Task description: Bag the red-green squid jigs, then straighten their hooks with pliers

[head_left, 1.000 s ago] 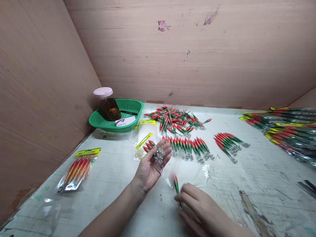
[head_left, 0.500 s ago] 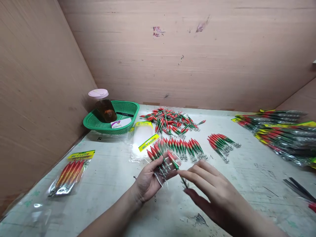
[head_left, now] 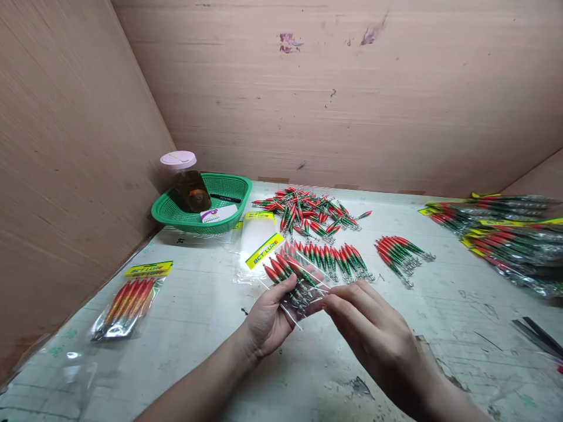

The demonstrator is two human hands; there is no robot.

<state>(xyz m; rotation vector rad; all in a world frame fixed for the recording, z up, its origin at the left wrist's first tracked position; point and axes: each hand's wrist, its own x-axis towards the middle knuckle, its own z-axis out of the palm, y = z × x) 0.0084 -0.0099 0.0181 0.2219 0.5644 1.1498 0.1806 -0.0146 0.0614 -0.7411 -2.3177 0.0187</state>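
Observation:
My left hand [head_left: 270,319] is closed on a clear plastic bag [head_left: 264,251] with a yellow "BCT LURE" header, its thumb across the front. Inside lie several red-and-green fishing lures [head_left: 278,268] side by side, hook ends toward me. The fingertips of my right hand [head_left: 373,325] are pinched at the bag's open end, on the hook end of another red-and-green lure [head_left: 303,271], most of which is within the bag. Just beyond the bag, a row of similar lures [head_left: 349,259] lies on the table.
Behind the row is a loose lure pile [head_left: 308,211], with flat empty bags [head_left: 257,225] to its left. A green basket [head_left: 176,223] holds a lidded drink cup [head_left: 193,190]. Packed lures [head_left: 514,240] are stacked right; scissors [head_left: 539,337] lie near them. A bag of red-and-gold lures [head_left: 129,302] sits left.
The lure at my right fingers has slid away from me into the bag, beside the others. My right fingers have drawn together and now meet the bag's open end.

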